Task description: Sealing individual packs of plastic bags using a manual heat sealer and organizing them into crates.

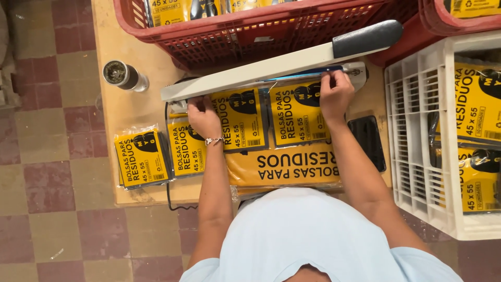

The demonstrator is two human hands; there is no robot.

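Observation:
Two clear packets of yellow-and-black bags lie side by side under the raised cream arm (pixel 271 65) of a heat sealer with a black handle (pixel 365 37). My left hand (pixel 203 117), a bracelet on its wrist, grips the top edge of the left packet (pixel 245 122) at the sealer's bar. My right hand (pixel 334 94) pinches the top edge of the right packet (pixel 297 117) near the sealer's right end. Both packets rest on a larger yellow packet (pixel 282 167) in front of me.
Two more small packets (pixel 142 158) (pixel 187 149) lie at the left on the wooden table (pixel 130 112). A metal cylinder (pixel 122 75) stands at the back left and a black phone (pixel 368 141) lies right. Behind is a red basket (pixel 250 36), and a white crate (pixel 417 156) of packets is right.

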